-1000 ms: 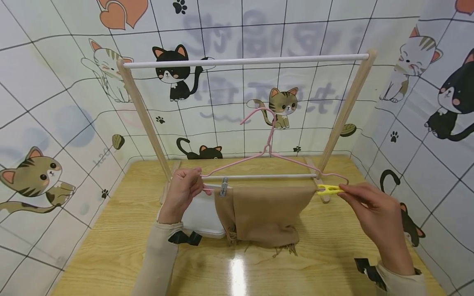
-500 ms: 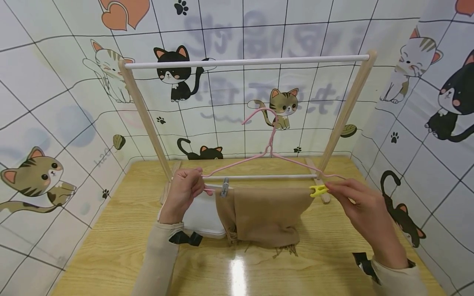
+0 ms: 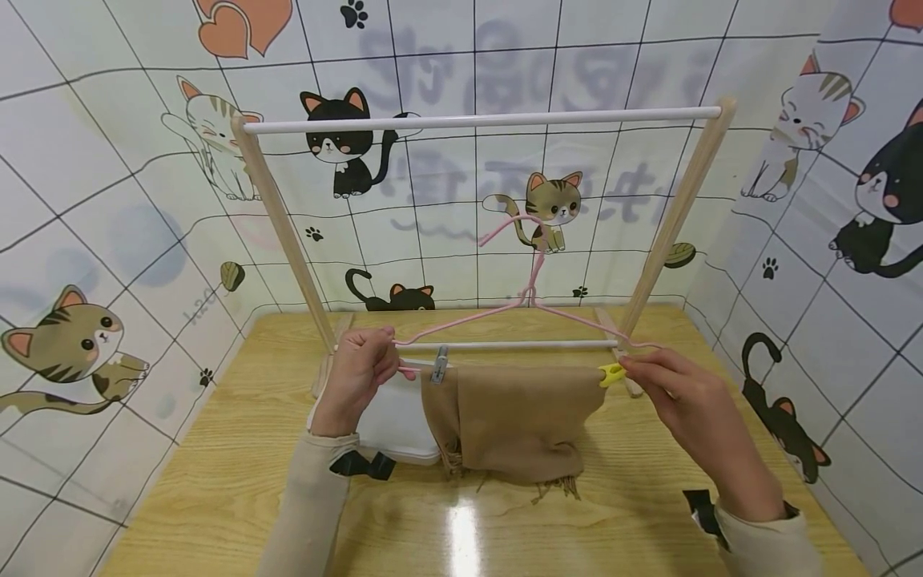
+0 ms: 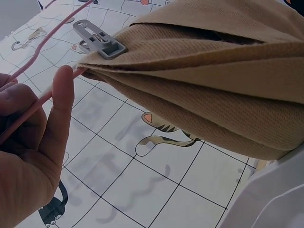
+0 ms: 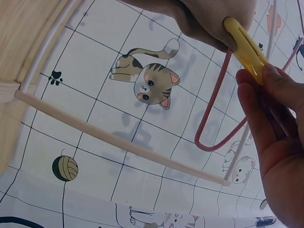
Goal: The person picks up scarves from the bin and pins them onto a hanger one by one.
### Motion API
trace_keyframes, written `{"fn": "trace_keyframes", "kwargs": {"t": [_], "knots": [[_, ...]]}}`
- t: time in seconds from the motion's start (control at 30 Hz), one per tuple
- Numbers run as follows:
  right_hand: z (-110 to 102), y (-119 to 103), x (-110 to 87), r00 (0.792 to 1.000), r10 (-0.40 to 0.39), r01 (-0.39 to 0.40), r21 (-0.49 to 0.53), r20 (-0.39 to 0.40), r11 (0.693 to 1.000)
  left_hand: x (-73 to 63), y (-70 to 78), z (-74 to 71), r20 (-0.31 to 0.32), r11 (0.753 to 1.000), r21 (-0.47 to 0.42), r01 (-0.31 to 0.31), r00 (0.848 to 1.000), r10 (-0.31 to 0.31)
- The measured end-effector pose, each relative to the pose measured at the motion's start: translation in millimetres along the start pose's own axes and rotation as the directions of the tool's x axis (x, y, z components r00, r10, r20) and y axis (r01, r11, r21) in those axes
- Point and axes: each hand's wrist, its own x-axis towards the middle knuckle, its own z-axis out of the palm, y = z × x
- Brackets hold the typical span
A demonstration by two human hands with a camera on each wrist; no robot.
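A pink hanger [image 3: 469,320] is held level by my left hand [image 3: 355,377], whose fingers curl round its left end. Over the hanger's lower bar hangs a folded brown scarf [image 3: 530,417] with a fringe at the bottom. A grey clothespin [image 4: 99,40] grips the scarf's left upper corner. My right hand [image 3: 688,409] pinches a yellow clothespin [image 5: 244,47] between thumb and fingers. In the right wrist view that clothespin's tip lies over the scarf's right corner, by the hanger bar. Whether its jaws bite the cloth I cannot tell.
Behind the hands stands a rack with wooden side posts [image 3: 681,216] and a white top rail [image 3: 476,120]. A white tray [image 3: 397,425] sits on the wooden table [image 3: 238,481], partly behind the scarf. Cat-patterned sheets [image 3: 425,192] enclose the back and sides.
My right hand has moved left with the yellow clothespin, from the hanger's right end to the scarf's upper right corner. The hanger's hook has turned slightly. My left hand holds its place.
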Motion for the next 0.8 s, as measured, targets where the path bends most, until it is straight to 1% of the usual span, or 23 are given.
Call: {"fn": "trace_keyframes", "kwargs": {"t": [0.2,0.3,0.43,0.53,0.63,0.73,0.8], "knots": [[2.0,-2.0,-1.0,0.999,0.009,-0.009,0.001,0.04,1.0,-0.2,-1.1,-0.9,-0.016,1.0,0.005,0.026,1.0,-0.026],[1.9,-3.3,-2.7,0.998,0.043,-0.043,-0.008,0.045,0.999,0.2,-1.2,-0.9,-0.018,1.0,0.007,0.029,0.999,-0.029],[2.3,-3.8,-5.3,0.993,0.11,-0.109,-0.028,0.043,0.994,0.4,-1.8,-2.0,-0.009,1.0,0.005,0.012,1.0,-0.012],[2.6,-2.1,-6.6,0.989,0.149,-0.148,-0.028,0.014,0.989,0.1,-1.9,-3.1,-0.004,1.0,0.003,0.005,1.0,-0.005],[2.4,0.8,-6.1,0.985,0.166,-0.166,-0.011,-0.047,0.986,-0.3,-1.5,-3.6,-0.013,1.0,0.002,0.024,1.0,-0.024],[2.0,2.9,-4.0,0.974,0.195,-0.196,0.0,-0.113,0.981,-0.8,-1.3,-4.1,-0.021,0.999,-0.003,0.04,0.999,-0.04],[1.7,3.4,-2.7,0.963,0.225,-0.227,0.004,-0.149,0.974,-1.1,-1.3,-4.3,-0.016,0.999,-0.009,0.04,0.999,-0.04]]}}
